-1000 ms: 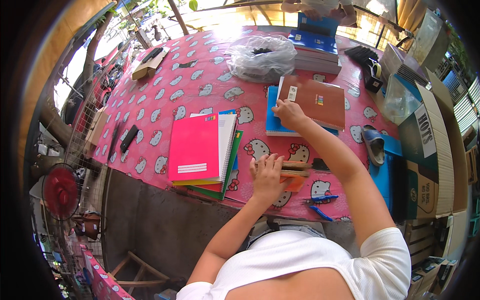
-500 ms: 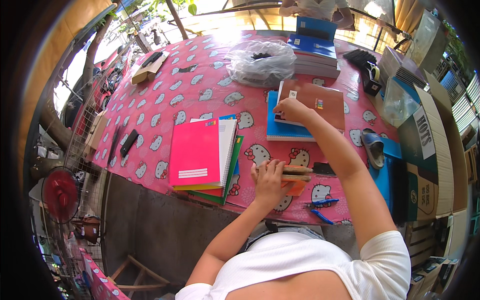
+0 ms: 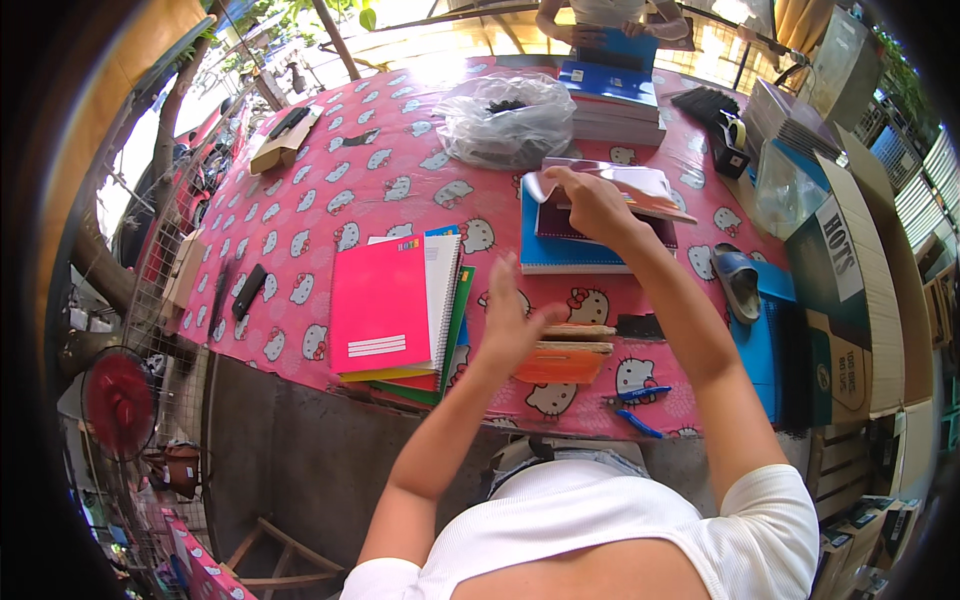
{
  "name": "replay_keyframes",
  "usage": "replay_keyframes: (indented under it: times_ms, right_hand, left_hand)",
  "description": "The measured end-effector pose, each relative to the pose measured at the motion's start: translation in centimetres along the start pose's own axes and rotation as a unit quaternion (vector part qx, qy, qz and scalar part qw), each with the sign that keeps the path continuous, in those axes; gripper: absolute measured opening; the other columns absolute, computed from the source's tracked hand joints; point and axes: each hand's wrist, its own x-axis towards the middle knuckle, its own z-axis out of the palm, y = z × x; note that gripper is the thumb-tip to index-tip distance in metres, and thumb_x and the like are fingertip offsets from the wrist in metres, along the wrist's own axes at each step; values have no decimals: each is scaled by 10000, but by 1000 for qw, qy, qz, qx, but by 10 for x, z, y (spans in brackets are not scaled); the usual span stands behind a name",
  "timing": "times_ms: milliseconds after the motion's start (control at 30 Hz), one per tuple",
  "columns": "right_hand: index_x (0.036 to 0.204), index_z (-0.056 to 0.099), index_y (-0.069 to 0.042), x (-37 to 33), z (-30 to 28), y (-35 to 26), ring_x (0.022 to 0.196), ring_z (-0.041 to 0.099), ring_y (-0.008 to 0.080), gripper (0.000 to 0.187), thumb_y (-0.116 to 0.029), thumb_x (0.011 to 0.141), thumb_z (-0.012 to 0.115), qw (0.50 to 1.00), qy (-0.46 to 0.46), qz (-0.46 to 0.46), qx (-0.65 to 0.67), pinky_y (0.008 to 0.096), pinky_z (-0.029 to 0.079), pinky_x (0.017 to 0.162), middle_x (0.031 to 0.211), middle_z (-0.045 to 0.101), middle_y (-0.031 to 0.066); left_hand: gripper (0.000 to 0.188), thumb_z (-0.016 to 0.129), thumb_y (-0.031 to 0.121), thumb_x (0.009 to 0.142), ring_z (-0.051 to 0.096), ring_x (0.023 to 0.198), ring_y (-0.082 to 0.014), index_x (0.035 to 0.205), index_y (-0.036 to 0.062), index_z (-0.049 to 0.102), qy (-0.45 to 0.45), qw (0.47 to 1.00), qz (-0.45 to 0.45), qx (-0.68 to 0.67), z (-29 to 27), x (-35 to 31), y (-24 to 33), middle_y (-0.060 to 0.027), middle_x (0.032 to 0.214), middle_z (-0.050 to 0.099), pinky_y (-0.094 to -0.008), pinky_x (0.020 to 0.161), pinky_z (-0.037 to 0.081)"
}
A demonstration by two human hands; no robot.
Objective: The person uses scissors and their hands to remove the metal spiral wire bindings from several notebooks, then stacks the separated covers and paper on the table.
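Note:
My right hand (image 3: pixel 600 205) pinches the left edge of a brown cover sheet (image 3: pixel 655 190), which curls up and shines with reflected light. Beneath it lie a dark maroon sheet (image 3: pixel 560 222) and a stack of blue notebooks (image 3: pixel 540 250). My left hand (image 3: pixel 508 318) is raised with fingers apart and holds nothing. It hovers beside a worn wooden holder (image 3: pixel 578 330) with an orange front (image 3: pixel 558 368). Blue-handled pliers (image 3: pixel 640 396) lie on the table close to my body. A pile of spiral notebooks with a pink one (image 3: pixel 380 300) on top lies to the left.
On the pink patterned tablecloth (image 3: pixel 400 150) sit a plastic bag (image 3: pixel 505 125) with black coils and a stack of blue-topped books (image 3: pixel 615 110). Across the table a person holds a blue cover (image 3: pixel 628 48). At right are a slipper (image 3: pixel 737 285), a tape dispenser (image 3: pixel 732 145) and a cardboard box (image 3: pixel 850 260).
My left hand has let go of the wooden holder and lifted away to the left. My right hand has raised the brown cover off the blue stack, uncovering the maroon sheet.

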Motion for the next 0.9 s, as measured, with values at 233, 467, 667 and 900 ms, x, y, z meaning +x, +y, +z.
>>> replay_keyframes:
  times_ms: [233,467,667,900]
  right_hand:
    - [1210,542,-95,-69,-40,-32,1042,577,339,521,-83,724,729,978,154,-112,90,416,458,884,1038,632,150]
    - [1281,485,-51,-121,-40,95,1256,397,315,604,-84,739,750,914,315,104,233,401,340,1036,1359,417,159]
    - [1182,525,-26,-113,4,112,812,601,163,470,130,746,604,912,202,204,291,302,496,745,946,649,72]
    - [1219,502,-88,-111,30,107,854,636,174,479,78,785,617,937,211,202,192,341,519,726,951,663,105]
  left_hand:
    - [290,729,130,794,601,1013,-269,1025,-3,617,97,979,179,18,-1,61,7,-146,1002,662,-418,1034,310]
    - [253,696,86,846,615,736,-72,1075,24,608,121,959,16,-255,-36,81,51,-43,896,679,-215,649,490]
    - [248,702,79,836,606,841,-82,1058,23,607,88,937,4,-339,-11,103,1,-48,967,667,-249,718,499]
    - [337,705,48,816,603,912,-131,1113,28,549,39,960,19,-276,0,103,-36,-61,1006,645,-286,777,501]
